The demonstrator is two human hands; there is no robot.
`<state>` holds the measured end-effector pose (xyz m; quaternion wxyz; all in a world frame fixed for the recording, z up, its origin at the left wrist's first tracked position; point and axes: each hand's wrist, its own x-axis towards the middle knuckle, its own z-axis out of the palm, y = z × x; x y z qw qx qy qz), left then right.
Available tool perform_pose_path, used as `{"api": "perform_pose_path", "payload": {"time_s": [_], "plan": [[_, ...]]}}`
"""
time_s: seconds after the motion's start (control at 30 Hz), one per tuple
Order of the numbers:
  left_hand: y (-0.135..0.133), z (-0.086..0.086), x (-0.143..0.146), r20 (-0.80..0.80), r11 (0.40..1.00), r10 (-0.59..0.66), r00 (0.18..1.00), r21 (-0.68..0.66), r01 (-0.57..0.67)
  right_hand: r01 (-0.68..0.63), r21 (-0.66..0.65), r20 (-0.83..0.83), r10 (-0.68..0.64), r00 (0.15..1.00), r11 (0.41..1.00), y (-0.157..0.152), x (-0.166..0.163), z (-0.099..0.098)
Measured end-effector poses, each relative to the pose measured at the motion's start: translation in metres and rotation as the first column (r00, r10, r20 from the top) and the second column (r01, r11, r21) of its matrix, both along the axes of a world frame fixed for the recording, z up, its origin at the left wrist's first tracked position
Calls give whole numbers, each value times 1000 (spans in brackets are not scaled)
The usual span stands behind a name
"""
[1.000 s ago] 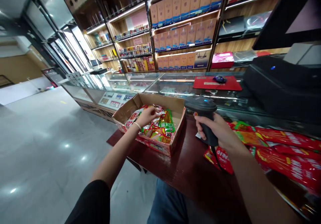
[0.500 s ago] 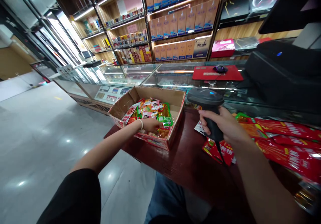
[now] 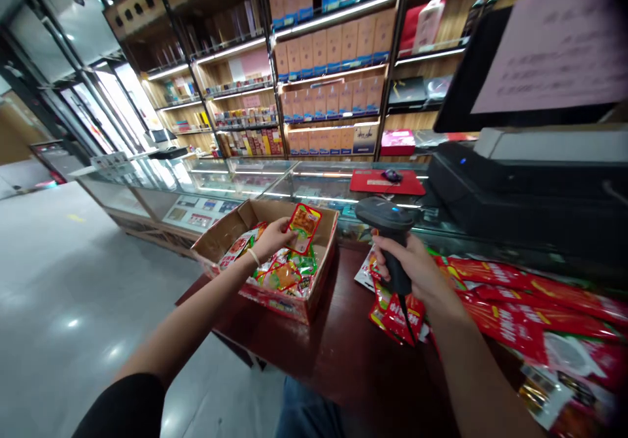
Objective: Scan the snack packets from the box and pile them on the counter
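Note:
Above the open cardboard box (image 3: 321, 255), my left hand (image 3: 273, 238) pinches a red-edged snack packet (image 3: 303, 227) by its lower left side. Several colourful snack packets (image 3: 282, 274) lie loosely inside the box. My right hand (image 3: 409, 261) is wrapped around the handle of a black barcode scanner (image 3: 387, 216), which has a small blue light on top. The scanner is held to the right of the box, its head toward the box side. Under it, red packets (image 3: 400, 317) rest on the dark red table, with the scanner's cable hanging over them.
Long red snack packages (image 3: 510, 294) are heaped on the right of the table (image 3: 338, 353). Behind stands a glass display counter (image 3: 255, 176) with a red mat (image 3: 366, 182) and a mouse (image 3: 391, 176). A dark monitor and machine (image 3: 495, 189) stand at the right.
My left hand has risen out of the packets with one snack packet in its fingers. My right hand still holds the scanner. The camera view has tilted up and turned right.

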<state>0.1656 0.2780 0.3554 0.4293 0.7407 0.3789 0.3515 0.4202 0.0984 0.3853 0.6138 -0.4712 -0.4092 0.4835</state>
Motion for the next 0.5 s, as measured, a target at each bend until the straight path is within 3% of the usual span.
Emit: {"api": "perform_pose_path", "payload": {"time_s": [0.13, 0.23, 0.37, 0.5], "plan": [[-7, 26, 44, 277, 979, -63, 959, -169, 113, 86, 27, -29, -86, 996, 996, -8, 15, 5], [-12, 33, 85, 385, 962, -73, 920, -215, 167, 131, 28, -38, -130, 991, 991, -15, 30, 9], [-16, 22, 139, 492, 923, -80, 867, -291, 250, 204, 45, -13, -204, 979, 978, -24, 50, 12], [-18, -3, 169, 505, 930, -39, 862, -297, 216, 255, 63, 13, -256, 967, 965, -30, 63, 11]]}}
